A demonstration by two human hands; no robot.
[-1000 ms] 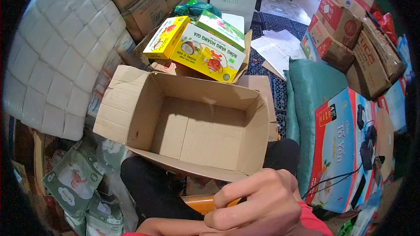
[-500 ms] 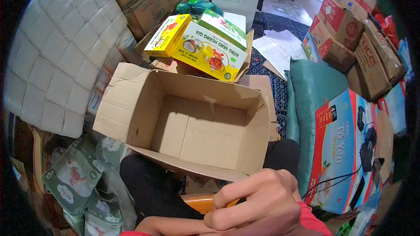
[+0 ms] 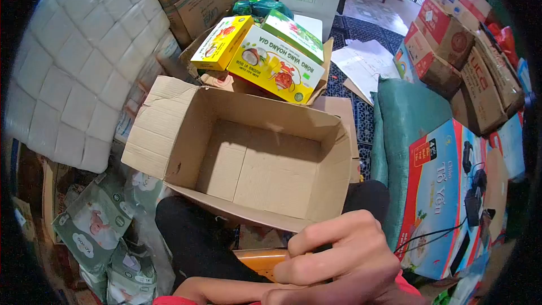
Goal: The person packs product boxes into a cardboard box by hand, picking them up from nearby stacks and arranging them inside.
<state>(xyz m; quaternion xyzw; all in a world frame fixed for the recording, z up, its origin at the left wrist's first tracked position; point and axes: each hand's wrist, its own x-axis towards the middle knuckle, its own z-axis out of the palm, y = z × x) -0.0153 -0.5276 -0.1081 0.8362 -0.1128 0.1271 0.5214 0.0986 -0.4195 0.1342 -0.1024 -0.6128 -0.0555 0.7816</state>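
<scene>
My right hand (image 3: 344, 254) is at the lower centre right, its fingers curled in; what they hold, if anything, is hidden. My left forearm (image 3: 231, 289) crosses the bottom edge from the left and passes behind that hand, so the left fingers do not show. Just beyond the right hand an open cardboard box (image 3: 257, 99) lies over the person's legs (image 3: 192, 237), with nothing inside it. One flap is folded out to the left. Part of an orange object (image 3: 262, 260) shows between the legs, below the box.
Yellow boxes (image 3: 276, 70) and a green box (image 3: 293, 34) sit in a carton beyond. Wrapped white packs (image 3: 84, 73) and green packages (image 3: 96, 226) are at left. A green sack (image 3: 415, 107), a blue-red carton (image 3: 437, 192) with black cables and stacked cartons (image 3: 443, 34) are at right.
The view has shifted slightly, moving the surroundings a little right at the top. My right hand appears slightly farther right and higher, its fingers still curled. The open box looks nearly unchanged.
</scene>
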